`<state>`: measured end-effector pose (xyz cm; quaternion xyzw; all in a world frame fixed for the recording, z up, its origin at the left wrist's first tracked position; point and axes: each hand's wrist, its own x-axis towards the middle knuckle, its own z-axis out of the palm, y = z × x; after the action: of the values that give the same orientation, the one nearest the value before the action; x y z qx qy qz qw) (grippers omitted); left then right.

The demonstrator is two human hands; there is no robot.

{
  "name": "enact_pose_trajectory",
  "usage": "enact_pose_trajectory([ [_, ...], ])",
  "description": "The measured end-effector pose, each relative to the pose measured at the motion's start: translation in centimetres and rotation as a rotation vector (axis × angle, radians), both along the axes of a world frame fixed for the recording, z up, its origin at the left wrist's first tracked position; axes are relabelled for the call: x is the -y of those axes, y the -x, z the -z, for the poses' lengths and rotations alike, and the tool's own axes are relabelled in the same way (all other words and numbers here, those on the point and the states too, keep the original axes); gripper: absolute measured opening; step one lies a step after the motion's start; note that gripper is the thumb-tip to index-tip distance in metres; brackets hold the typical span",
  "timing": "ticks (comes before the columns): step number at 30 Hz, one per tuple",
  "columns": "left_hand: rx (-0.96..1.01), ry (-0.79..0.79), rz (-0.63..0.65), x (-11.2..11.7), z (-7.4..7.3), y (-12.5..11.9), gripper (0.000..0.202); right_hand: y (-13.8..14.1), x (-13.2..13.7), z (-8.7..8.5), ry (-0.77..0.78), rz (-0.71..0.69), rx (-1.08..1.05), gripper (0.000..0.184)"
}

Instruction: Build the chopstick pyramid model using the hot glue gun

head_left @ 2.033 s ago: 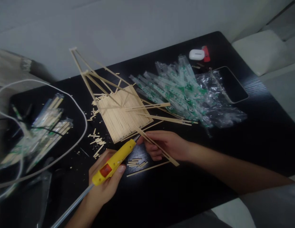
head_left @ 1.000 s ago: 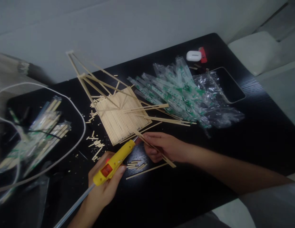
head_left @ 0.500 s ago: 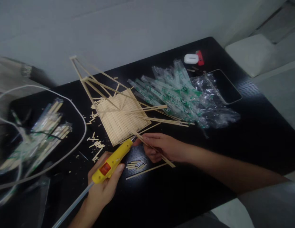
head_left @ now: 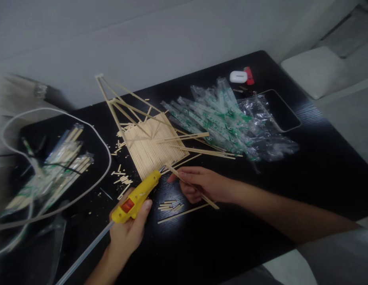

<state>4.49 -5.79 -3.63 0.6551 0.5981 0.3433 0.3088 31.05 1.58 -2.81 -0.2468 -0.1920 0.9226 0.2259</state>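
My left hand [head_left: 129,231] is closed around a yellow hot glue gun [head_left: 137,198] with a clear glue stick [head_left: 86,253] coming out of its back. The gun's metal nozzle is close to the far end of a thin wooden stick [head_left: 209,201]; I cannot tell whether they touch. That stick is gripped by my right hand [head_left: 202,182], between thumb and fingers. Just beyond both hands lies a flat panel of wooden sticks [head_left: 147,152], with a raised frame of sticks [head_left: 115,111] on its far left part. Several loose sticks [head_left: 207,152] rest across its right side.
Short cut stick pieces [head_left: 170,205] lie below my right hand, more [head_left: 123,178] left of the panel. Plastic wrappers [head_left: 219,114], a phone [head_left: 279,111] and a white case [head_left: 238,76] are at the right. Wrapped stick bundles [head_left: 62,166] and a white cable [head_left: 108,158] are left.
The glue gun in my left hand has shifted slightly left, its nozzle now up by the stick's end. My right hand holds the stick almost still. The view has moved a little.
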Motion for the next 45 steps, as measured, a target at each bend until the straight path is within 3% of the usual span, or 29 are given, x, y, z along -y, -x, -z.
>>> enact_pose_trajectory([
  [10,0.008,0.023,-0.038,0.3,0.5,0.2,0.02,0.0,0.0,0.1,-0.013,0.002,-0.004,0.037],
  [18,-0.038,-0.09,0.102,-0.6,-1.0,-0.8,0.012,0.0,0.0,0.4,-0.022,0.004,-0.004,0.036],
  [27,-0.068,-0.125,0.182,-1.0,-1.3,-0.8,0.014,0.1,0.0,0.4,-0.017,0.011,0.006,0.036],
  [32,-0.053,-0.111,0.13,-0.8,-1.6,-0.8,0.013,0.1,0.1,0.3,-0.009,0.017,0.006,0.037],
  [38,-0.059,-0.129,0.184,-1.1,-1.9,-1.1,0.005,0.1,0.0,0.4,0.015,0.034,0.014,0.033],
  [45,-0.068,-0.115,0.163,-0.9,-1.6,-1.0,0.007,0.0,0.0,0.4,0.018,0.015,-0.001,0.031],
])
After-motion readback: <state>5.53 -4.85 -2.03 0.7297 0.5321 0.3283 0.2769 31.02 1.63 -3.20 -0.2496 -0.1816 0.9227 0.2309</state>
